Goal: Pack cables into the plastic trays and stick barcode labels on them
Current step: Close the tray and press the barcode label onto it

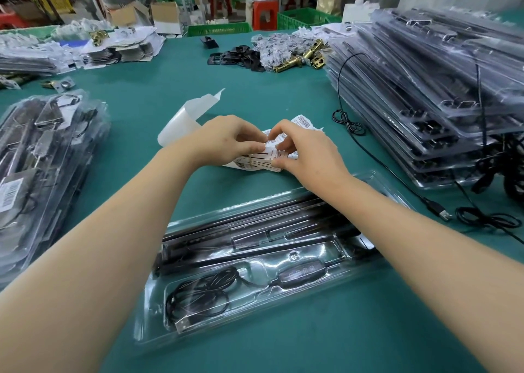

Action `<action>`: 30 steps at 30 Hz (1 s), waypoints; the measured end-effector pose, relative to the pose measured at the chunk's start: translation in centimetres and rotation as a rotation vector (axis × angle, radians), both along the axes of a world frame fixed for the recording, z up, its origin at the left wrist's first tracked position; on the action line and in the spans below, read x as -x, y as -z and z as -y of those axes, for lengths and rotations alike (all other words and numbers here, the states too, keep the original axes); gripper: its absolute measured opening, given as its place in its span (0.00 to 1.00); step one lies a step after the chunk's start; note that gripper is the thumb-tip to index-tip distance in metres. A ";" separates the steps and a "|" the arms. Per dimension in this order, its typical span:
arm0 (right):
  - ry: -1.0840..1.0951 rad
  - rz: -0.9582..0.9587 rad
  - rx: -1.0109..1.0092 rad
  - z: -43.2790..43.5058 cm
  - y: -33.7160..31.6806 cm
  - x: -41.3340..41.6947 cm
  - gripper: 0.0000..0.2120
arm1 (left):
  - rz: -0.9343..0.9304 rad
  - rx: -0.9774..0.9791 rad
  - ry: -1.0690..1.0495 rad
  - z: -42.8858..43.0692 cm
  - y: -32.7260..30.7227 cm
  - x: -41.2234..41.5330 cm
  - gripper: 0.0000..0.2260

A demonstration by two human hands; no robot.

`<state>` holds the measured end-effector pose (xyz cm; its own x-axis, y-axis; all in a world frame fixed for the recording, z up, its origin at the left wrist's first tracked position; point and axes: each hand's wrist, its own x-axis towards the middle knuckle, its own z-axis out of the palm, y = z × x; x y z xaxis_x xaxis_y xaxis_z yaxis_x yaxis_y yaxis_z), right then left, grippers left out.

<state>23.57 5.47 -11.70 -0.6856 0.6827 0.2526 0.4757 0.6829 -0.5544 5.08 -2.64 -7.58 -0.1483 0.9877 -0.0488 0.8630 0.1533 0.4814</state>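
Well, on the head camera, your left hand and right hand met at 12 o'clock from the tray. Both had fingers curled, pinching the labels between thumb and fingertips. The tray lay on the green table under your forearms, with its cable coiled in the 7 o'clock compartment. Backing paper curled up at 10 o'clock from the labels. A left stack sat at 9 o'clock and a right stack at 2 o'clock, with a loose cable just beside the latter.
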 end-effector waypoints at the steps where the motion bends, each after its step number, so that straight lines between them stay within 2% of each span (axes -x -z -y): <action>1: -0.001 0.002 0.001 0.0 -0.1 0.0 0.17 | -0.004 0.007 0.002 0.0 0.0 0.0 0.12; 7: -0.034 0.066 -0.011 -0.3 -1.0 0.1 0.18 | -0.006 0.020 -0.007 0.1 0.2 0.0 0.12; 12: -0.122 0.142 0.007 -1.7 -2.9 0.8 0.07 | -0.128 0.043 0.000 0.0 0.4 -0.2 0.12; 18: -0.196 0.229 -0.442 -2.1 -3.4 1.9 0.09 | -0.207 0.037 0.027 0.2 0.5 -0.5 0.13; 23: -0.310 0.394 -0.784 -2.2 -3.2 1.7 0.14 | -0.236 0.065 0.088 0.3 0.4 -0.6 0.09; 26: -0.322 0.418 -0.897 -1.6 -2.8 1.8 0.11 | -0.226 0.025 0.033 0.1 0.4 -0.8 0.11; 30: -0.310 0.456 -0.983 -1.8 -2.3 1.8 0.11 | -0.216 -0.011 0.010 -0.3 0.9 -0.7 0.10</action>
